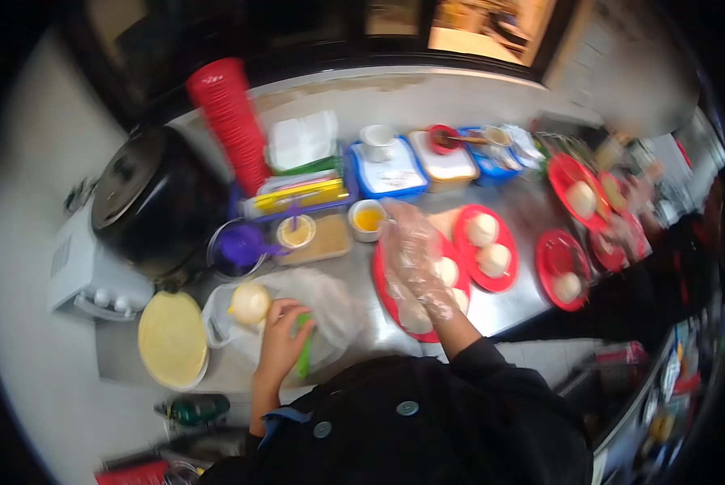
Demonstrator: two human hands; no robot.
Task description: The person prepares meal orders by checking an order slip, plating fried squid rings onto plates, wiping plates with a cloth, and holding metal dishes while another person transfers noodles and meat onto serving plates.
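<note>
My left hand [280, 335], bare, has its fingers curled at the top of a slim bright green tool [304, 352] over a crumpled clear plastic bag [330, 291]. Which kind of tool it is, I cannot make out. Just left of the fingers sits a pale round ball [250, 304] with a yellow edge. In a clear plastic glove, my right hand [412, 255] stretches over a red plate [381, 279] of white balls [445, 272], partly hiding them. Its fingers look extended, though motion blurs them. Beside it, another red plate [506, 234] bears two white balls [482, 229].
A stack of pale round wrappers [172, 339] lies left, before a black cooker [136, 194]. Behind stand red stacked cups [229, 121], a purple pot [237, 246], a white cup of yellow liquid [368, 220] and lidded tubs [390, 171]. A co-worker's gloved hands [621, 234] work at right.
</note>
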